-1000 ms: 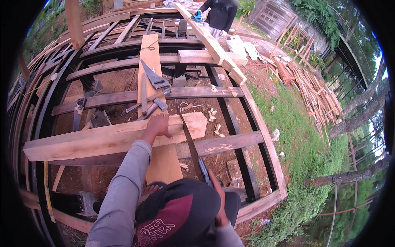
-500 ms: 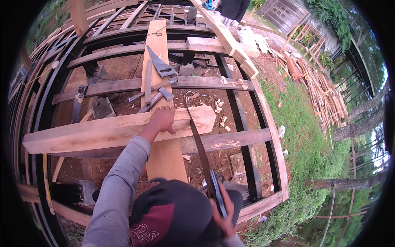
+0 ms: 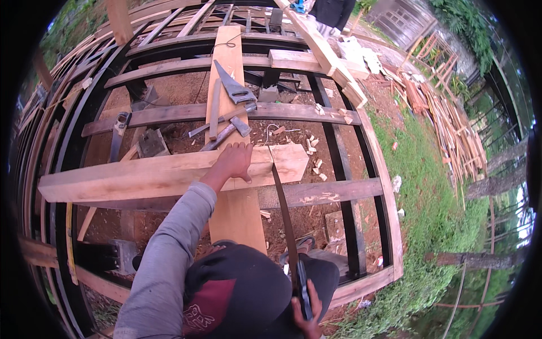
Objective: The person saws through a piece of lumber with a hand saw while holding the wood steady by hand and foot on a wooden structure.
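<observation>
My left hand (image 3: 230, 165) grips the top of a pale timber beam (image 3: 113, 183) lying crosswise on a wide plank (image 3: 234, 223), its fingers curled over the far edge. My right hand (image 3: 307, 311), low near my dark-clad knee, is closed on the handle of a long handsaw (image 3: 284, 214), whose blade rests in the beam near its right end. Just beyond the beam, on the plank, lie another saw (image 3: 234, 87), a narrow wooden strip (image 3: 215, 110), a chisel (image 3: 206, 128) and a hammer (image 3: 239, 126). A further saw (image 3: 117, 141) is at left.
A black frame with wooden slats (image 3: 339, 113) surrounds me over dirt with offcuts (image 3: 316, 172). Long boards (image 3: 316, 39) angle across the back, where a person in dark clothing (image 3: 329, 14) stands. A timber pile (image 3: 451, 124), grass (image 3: 418, 209) and tree trunks (image 3: 480, 260) are at right.
My right hand has drawn the saw downward, toward me, along the cut. My left hand stays on the beam. The whole view has shifted slightly.
</observation>
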The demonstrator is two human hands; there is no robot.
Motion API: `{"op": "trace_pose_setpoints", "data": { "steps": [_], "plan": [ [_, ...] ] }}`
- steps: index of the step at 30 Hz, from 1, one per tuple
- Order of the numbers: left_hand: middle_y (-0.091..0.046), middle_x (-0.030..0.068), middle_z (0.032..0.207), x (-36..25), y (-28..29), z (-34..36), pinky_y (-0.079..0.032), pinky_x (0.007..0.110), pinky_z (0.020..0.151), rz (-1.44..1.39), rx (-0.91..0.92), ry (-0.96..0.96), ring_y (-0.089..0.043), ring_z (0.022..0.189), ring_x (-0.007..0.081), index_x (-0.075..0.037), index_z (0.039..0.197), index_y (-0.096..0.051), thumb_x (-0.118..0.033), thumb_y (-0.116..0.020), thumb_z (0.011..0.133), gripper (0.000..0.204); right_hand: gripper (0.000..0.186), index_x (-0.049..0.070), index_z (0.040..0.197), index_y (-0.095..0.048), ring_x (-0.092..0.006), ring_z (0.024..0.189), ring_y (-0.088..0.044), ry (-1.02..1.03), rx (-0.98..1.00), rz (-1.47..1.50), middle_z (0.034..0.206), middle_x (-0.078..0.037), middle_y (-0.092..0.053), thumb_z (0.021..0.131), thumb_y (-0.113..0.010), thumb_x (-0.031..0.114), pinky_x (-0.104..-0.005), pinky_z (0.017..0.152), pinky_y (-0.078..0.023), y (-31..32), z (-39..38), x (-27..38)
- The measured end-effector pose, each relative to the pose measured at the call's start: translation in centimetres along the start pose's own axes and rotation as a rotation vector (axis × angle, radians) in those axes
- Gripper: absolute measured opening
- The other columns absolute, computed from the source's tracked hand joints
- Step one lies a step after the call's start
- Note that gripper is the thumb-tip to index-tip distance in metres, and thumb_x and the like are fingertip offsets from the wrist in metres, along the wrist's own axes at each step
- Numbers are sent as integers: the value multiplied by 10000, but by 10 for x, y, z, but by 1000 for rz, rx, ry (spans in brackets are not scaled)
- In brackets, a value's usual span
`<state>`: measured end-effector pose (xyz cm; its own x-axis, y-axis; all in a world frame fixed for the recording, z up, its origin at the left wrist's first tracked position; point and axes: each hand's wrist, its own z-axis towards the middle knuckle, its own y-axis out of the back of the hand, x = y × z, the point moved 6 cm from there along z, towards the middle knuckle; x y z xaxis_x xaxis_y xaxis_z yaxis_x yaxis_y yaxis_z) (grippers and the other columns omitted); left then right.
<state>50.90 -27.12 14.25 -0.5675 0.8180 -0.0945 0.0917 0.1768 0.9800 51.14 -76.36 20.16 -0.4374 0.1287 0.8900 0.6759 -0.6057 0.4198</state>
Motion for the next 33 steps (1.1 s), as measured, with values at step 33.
{"op": "trace_pose_setpoints", "data": {
  "steps": [33],
  "plan": [
    [-636,207,1288,-17,-3,-23,-473,500,1076,43,-75,-13,-611,1256,382,14,1342,-523,-493,-997,632,993,709,-96,1550,-471,-350,1292,-671,1,-16,128,1381,-293,-680,909,-693,109,-411,1106,-509,-2,-3,-9]
  ]
}}
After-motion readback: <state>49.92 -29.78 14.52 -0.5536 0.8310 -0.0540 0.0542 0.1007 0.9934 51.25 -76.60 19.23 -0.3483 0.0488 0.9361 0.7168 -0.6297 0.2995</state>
